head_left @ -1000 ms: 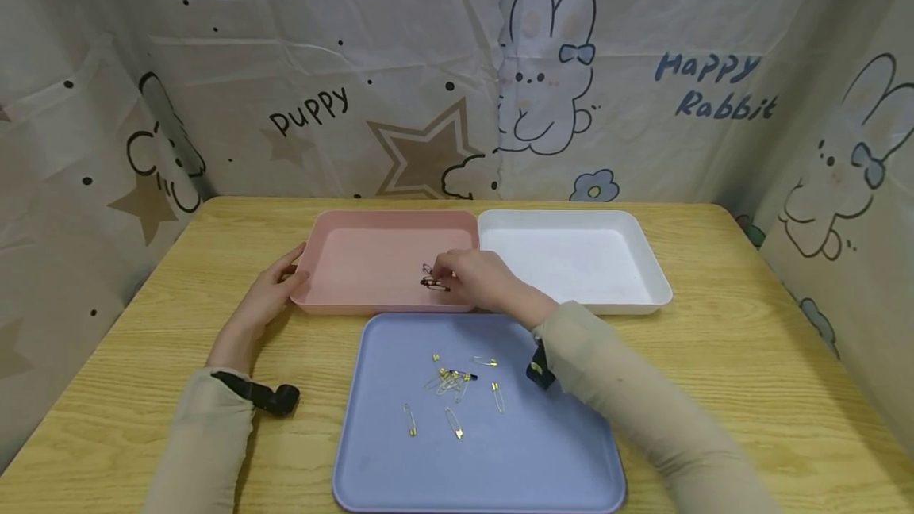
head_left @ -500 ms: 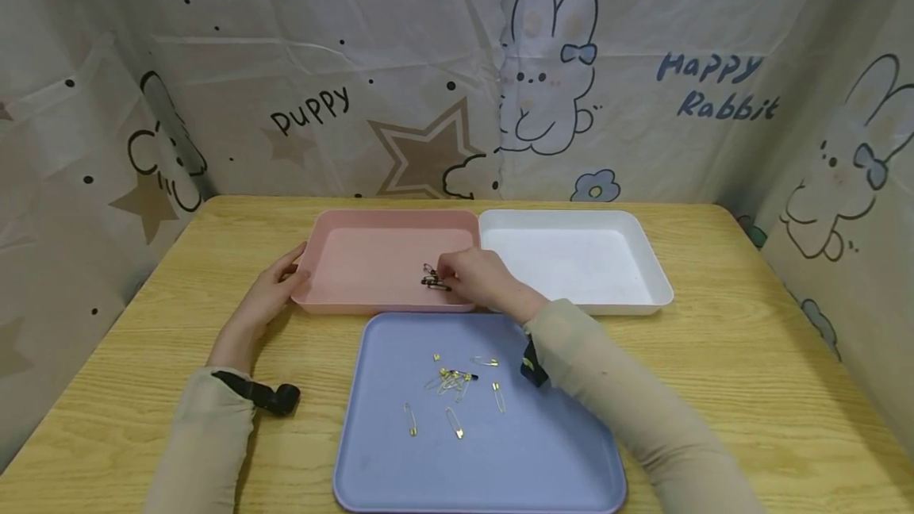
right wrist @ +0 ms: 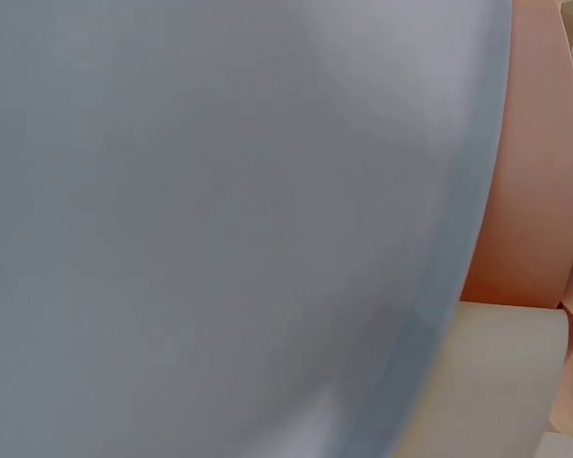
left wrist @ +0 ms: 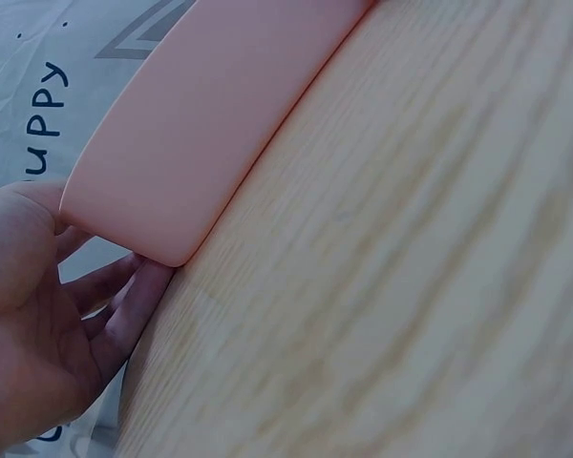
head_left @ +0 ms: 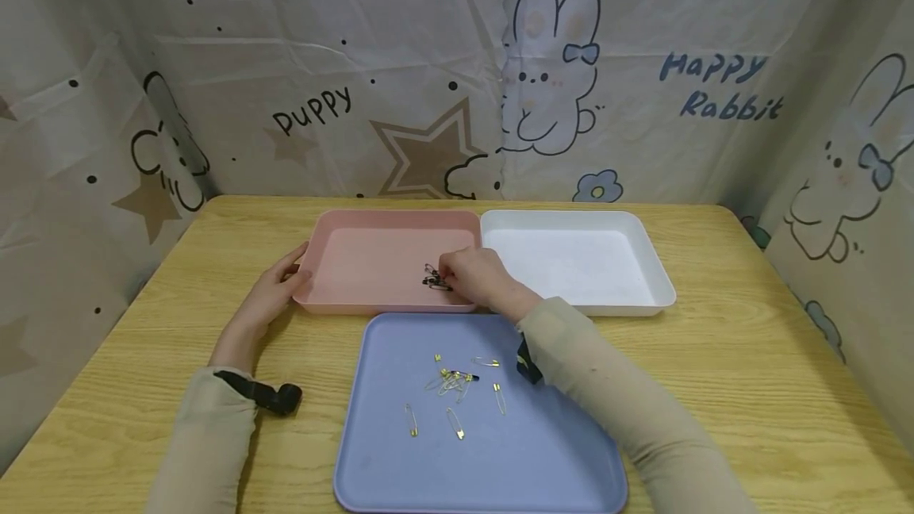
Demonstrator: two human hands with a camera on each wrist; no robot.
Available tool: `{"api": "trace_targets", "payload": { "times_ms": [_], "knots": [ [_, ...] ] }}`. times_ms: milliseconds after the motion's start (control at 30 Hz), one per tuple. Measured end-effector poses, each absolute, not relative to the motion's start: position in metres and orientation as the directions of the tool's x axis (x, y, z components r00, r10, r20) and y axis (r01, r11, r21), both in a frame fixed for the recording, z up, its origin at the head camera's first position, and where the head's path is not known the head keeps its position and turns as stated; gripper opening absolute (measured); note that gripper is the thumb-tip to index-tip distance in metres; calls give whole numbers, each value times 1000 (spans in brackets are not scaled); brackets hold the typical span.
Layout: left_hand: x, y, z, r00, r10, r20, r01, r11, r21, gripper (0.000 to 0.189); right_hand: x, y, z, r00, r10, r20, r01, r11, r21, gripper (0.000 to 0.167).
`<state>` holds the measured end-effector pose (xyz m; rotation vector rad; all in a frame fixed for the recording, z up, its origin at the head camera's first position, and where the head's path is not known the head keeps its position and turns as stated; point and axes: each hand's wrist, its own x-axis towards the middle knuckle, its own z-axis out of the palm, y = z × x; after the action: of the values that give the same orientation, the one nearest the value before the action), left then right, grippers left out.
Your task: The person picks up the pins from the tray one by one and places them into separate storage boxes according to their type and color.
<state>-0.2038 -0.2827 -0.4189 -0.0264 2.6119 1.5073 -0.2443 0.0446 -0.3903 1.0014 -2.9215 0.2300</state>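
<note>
My left hand point(head_left: 271, 290) holds the left end of the pink tray point(head_left: 371, 240), its thumb over the rim and its fingers against the outside wall and lower corner, as the left wrist view shows. My right hand point(head_left: 480, 276) reaches over the right end of that tray, fingers bent downward. Right at its fingertips lies a small cluster of black safety pins point(head_left: 435, 279); the fingertips are hidden, so I cannot tell whether they pinch one. On the blue tray point(head_left: 400, 482) lie several gold safety pins point(head_left: 455, 423), some heaped with a black one point(head_left: 470, 377).
A white tray point(head_left: 571, 260) stands against the pink tray's right side. The blue tray sits just in front of both, under my right forearm. All rest on a wooden table point(head_left: 728, 355), with a printed cloth point(head_left: 343, 22) hanging behind.
My right hand has shifted very slightly right, its forearm and sleeve swinging left over the blue tray. The black pins by its fingertips lie a little differently. My left hand stays put.
</note>
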Motion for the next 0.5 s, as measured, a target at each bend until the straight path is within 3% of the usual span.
{"api": "trace_targets", "payload": {
  "times_ms": [500],
  "knots": [
    [-203,-283,-419,-993,53,-104,-65,494,867,58,-241,46,-390,-785,-610,110,-619,774,-131,7]
  ]
}}
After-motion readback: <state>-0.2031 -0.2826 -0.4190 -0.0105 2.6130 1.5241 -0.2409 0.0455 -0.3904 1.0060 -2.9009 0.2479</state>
